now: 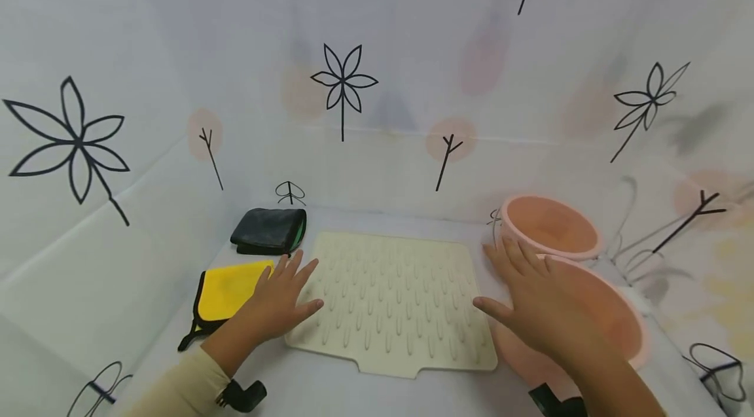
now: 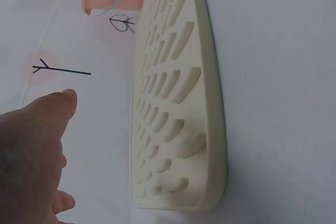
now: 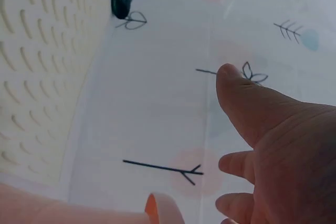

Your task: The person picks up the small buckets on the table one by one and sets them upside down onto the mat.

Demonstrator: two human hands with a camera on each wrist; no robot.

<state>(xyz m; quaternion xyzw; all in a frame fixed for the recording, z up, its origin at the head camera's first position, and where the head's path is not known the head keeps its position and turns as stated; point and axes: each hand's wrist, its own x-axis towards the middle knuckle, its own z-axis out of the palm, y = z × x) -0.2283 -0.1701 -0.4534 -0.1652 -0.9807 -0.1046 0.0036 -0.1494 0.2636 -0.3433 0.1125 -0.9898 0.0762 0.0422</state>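
A cream board with rows of raised ridges (image 1: 394,299) lies flat in the middle of the white surface, a tab on its near edge. My left hand (image 1: 283,302) hovers with spread fingers by the board's left edge, in front of a folded yellow cloth (image 1: 226,292) with black trim. On the other side my right hand (image 1: 530,299) is spread out over the nearer pink tub (image 1: 624,319), partly hiding it. Neither hand holds anything. The left wrist view shows the board's ridges (image 2: 184,85) close up; in the right wrist view my thumb (image 3: 247,98) points away from the board.
Behind the yellow cloth sits a folded dark cloth (image 1: 268,230) with a green inside. A second pink tub (image 1: 550,227) with a wire handle stands at the back right. White fabric (image 1: 400,168) printed with black flowers and twigs rises behind and along the sides.
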